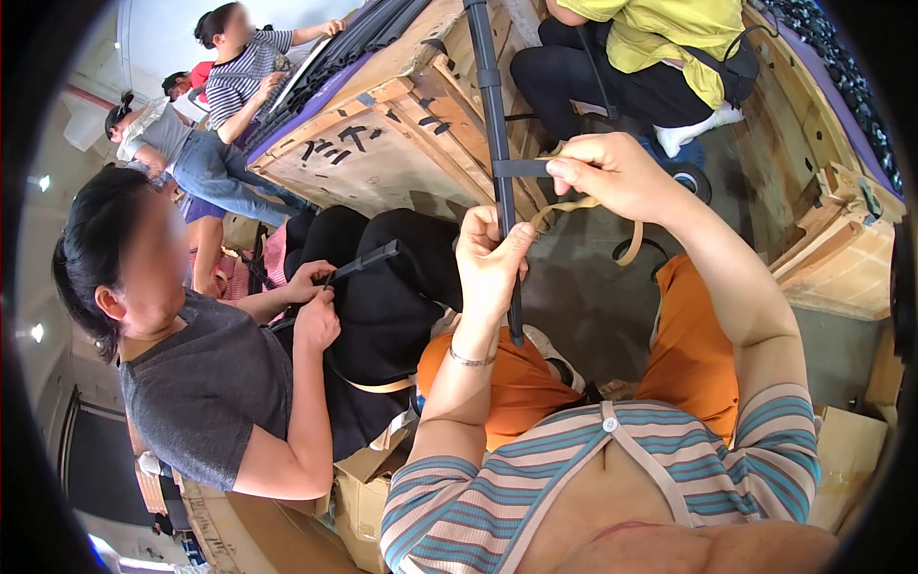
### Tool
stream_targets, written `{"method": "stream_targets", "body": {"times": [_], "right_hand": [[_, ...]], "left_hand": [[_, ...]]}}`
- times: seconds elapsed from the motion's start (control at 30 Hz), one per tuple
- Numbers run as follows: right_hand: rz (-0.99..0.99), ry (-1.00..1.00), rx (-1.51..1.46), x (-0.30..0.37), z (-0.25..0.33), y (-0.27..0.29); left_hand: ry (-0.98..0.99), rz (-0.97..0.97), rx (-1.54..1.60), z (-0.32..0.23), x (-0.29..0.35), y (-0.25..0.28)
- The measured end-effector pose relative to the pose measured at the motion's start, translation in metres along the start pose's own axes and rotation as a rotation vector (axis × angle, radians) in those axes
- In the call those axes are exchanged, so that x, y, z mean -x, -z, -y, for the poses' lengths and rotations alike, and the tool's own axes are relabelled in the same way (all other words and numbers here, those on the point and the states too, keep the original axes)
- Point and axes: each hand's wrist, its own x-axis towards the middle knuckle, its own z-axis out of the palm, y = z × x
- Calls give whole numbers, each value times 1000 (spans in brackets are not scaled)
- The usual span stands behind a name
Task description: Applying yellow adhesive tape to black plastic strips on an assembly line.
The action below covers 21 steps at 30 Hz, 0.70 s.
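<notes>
While the left hand (490, 256) pinches a long, dark, slim strip (496, 143) upright, the right hand (612, 172) grips its tan band (583, 205); wooden crates (382, 143) crowd just behind the strip; bare floor (593, 297) lies below it.

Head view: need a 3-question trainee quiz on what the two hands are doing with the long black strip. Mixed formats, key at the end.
1. True or false: the left hand pinches the long black rubber-like strip between its fingertips.
2. Multiple choice: what does the right hand hold besides the strip?
A. a metal wrench
B. a thin tan ribbon-like band
C. a blue cloth
3. Fill in: the seated co-worker in the grey T-shirt works with both hands on a ____ black strip piece.

Key
1. True; the left hand grips the strip lower down, the right hand higher up.
2. B; the band loops down from the right hand.
3. Short.
</notes>
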Motion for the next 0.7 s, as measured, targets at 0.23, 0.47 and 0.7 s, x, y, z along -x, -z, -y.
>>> {"method": "stream_targets", "body": {"times": [0.23,0.47,0.7], "right_hand": [[55,-46,-9,5,11,12],[88,-54,-35,5,11,13],[81,-51,-20,6,12,14]], "left_hand": [[27,115,166,-6,-3,6],[93,299,351,-8,-1,8],[93,372,407,-11,1,8]]}}
